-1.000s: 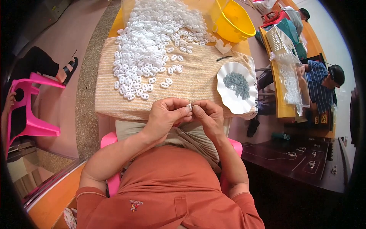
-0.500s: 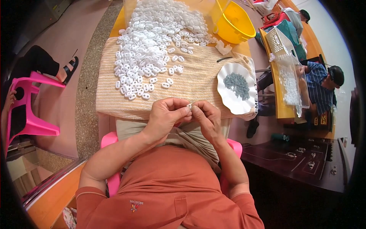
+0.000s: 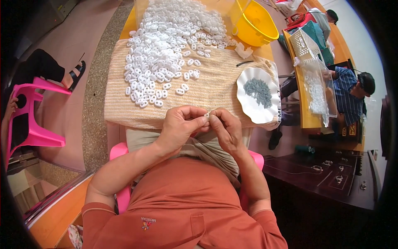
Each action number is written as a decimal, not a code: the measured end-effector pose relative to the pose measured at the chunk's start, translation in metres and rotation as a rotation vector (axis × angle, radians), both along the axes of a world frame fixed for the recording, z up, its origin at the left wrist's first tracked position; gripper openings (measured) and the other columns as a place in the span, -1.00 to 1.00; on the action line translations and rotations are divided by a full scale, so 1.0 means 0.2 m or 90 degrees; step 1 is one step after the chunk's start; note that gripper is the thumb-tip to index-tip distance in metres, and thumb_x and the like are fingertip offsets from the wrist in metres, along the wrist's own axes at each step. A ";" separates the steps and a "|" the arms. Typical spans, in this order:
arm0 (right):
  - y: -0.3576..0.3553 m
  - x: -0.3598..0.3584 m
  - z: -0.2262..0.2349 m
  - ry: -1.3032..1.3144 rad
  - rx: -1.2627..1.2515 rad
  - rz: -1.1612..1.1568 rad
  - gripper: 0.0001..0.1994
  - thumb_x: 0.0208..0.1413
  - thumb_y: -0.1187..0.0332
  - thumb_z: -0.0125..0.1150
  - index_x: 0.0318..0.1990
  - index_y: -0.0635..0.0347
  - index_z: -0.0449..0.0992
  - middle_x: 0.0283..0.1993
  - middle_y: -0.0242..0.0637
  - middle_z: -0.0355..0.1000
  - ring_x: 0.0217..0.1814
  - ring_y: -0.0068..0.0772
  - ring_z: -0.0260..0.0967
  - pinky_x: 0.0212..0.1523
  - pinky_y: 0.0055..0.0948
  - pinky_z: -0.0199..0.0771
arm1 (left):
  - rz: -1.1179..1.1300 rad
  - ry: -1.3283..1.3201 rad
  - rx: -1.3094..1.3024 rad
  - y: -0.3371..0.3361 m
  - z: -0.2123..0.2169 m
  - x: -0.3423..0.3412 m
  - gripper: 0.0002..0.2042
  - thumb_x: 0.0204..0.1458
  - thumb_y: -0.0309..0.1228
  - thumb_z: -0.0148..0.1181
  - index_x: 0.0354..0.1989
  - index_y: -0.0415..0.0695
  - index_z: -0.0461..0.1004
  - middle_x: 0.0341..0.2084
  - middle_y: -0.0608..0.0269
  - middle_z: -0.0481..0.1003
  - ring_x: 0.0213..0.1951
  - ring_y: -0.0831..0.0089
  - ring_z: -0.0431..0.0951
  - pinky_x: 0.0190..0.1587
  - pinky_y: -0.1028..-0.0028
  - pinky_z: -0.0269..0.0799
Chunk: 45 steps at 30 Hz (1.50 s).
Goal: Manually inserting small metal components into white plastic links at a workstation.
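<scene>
Nearest, an orange shirt (image 3: 182, 207) and a pink chair (image 3: 120, 174) under beige trousers. Above the lap, at the near edge of a beige striped cloth (image 3: 215, 89), left hand (image 3: 180, 126) and right hand (image 3: 226, 128) drawn close together, fingertips meeting. Pinched between them, a small white plastic piece (image 3: 206, 115), gripped by thumb and forefinger of each hand, remaining fingers curled in; mostly hidden by the fingers, so exact shape impossible to tell. Just beyond the hands, scattered on the cloth, loose white oval pieces, thickening into a large heap of white pieces (image 3: 166, 45) spread over the left and middle of the cloth and onto the yellow table (image 3: 265, 52) behind. To the right of the hands, near but apart, a white scalloped plate (image 3: 244, 103) at the cloth's right edge, holding a small pile of grey metal parts (image 3: 258, 91). Farther back, a thin dark strip (image 3: 244, 63) and a white scrap (image 3: 243, 50) on the cloth, then a yellow bucket (image 3: 253, 23) at the table's far right. Well apart on the right, another person in a blue striped shirt (image 3: 346, 89) seated at a second table with a clear tray (image 3: 319, 89) of white pieces. Far left, a pink plastic stool (image 3: 35, 120) and someone's sandalled foot (image 3: 74, 74).
</scene>
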State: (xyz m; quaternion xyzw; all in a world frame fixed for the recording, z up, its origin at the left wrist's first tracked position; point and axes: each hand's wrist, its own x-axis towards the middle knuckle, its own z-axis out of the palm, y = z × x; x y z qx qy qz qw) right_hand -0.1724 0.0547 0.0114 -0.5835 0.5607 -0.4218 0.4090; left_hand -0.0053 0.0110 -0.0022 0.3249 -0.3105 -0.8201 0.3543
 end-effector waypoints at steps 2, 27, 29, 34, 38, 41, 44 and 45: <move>0.00 0.00 0.01 0.029 -0.010 0.001 -0.87 0.26 0.43 0.04 -0.28 0.32 0.43 -0.44 -0.42 0.39 -0.41 -0.68 0.27 -0.37 -0.65 0.30 | 0.000 0.002 -0.004 0.00 -0.01 0.00 -0.83 0.08 -0.59 0.18 -0.16 -0.33 0.46 -0.35 0.17 0.55 -0.35 0.52 0.58 -0.26 0.55 0.57; -0.02 -0.03 -0.06 -0.175 0.071 0.005 -0.81 0.29 0.39 0.02 -0.18 0.36 0.47 -0.35 -0.39 0.48 -0.33 -0.67 0.40 -0.31 -0.64 0.45 | 0.021 0.017 0.013 0.00 0.01 -0.01 -0.83 0.07 -0.59 0.19 -0.17 -0.36 0.47 -0.36 0.17 0.55 -0.38 0.57 0.56 -0.28 0.61 0.54; -0.02 -0.05 -0.07 -0.167 0.072 0.014 -0.79 0.29 0.37 0.01 -0.15 0.37 0.47 -0.33 -0.37 0.49 -0.33 -0.66 0.41 -0.30 -0.63 0.46 | 0.018 0.017 0.015 -0.01 0.01 0.00 -0.84 0.08 -0.59 0.18 -0.17 -0.35 0.47 -0.36 0.16 0.55 -0.37 0.55 0.57 -0.27 0.59 0.56; -0.01 -0.08 -0.10 -0.278 0.122 0.034 -0.74 0.31 0.36 -0.03 -0.05 0.42 0.43 -0.29 -0.18 0.51 -0.29 -0.38 0.52 -0.25 -0.46 0.58 | 0.015 0.041 0.018 -0.02 0.01 0.00 -0.85 0.08 -0.59 0.16 -0.17 -0.33 0.45 -0.36 0.16 0.55 -0.36 0.52 0.58 -0.27 0.56 0.57; -0.01 -0.07 -0.10 -0.301 0.129 0.030 -0.75 0.30 0.39 -0.02 -0.04 0.43 0.42 -0.26 -0.17 0.50 -0.30 -0.37 0.52 -0.25 -0.46 0.57 | 0.003 0.054 0.028 -0.01 0.00 0.01 -0.84 0.09 -0.59 0.15 -0.16 -0.33 0.44 -0.35 0.14 0.55 -0.36 0.49 0.58 -0.28 0.54 0.58; -0.01 -0.06 -0.09 -0.284 0.115 0.004 -0.77 0.29 0.42 -0.01 -0.03 0.42 0.42 -0.26 -0.17 0.50 -0.31 -0.39 0.51 -0.25 -0.48 0.57 | 0.002 0.061 0.037 -0.02 0.00 0.01 -0.84 0.09 -0.59 0.15 -0.16 -0.33 0.44 -0.35 0.14 0.55 -0.36 0.47 0.59 -0.26 0.54 0.58; -0.02 -0.05 -0.06 -0.295 0.114 -0.020 -0.78 0.27 0.45 0.02 -0.03 0.39 0.43 -0.26 -0.23 0.48 -0.31 -0.46 0.48 -0.25 -0.51 0.55 | 0.017 0.069 0.057 0.00 0.03 0.01 -0.84 0.08 -0.60 0.16 -0.15 -0.32 0.44 -0.35 0.14 0.55 -0.36 0.46 0.59 -0.24 0.53 0.59; -0.02 -0.06 -0.06 -0.257 0.093 -0.047 -0.79 0.26 0.45 0.03 -0.03 0.38 0.44 -0.26 -0.26 0.48 -0.31 -0.50 0.46 -0.25 -0.54 0.54 | 0.032 0.070 0.072 0.01 0.04 0.00 -0.83 0.09 -0.60 0.16 -0.15 -0.32 0.44 -0.35 0.14 0.55 -0.35 0.45 0.59 -0.22 0.52 0.59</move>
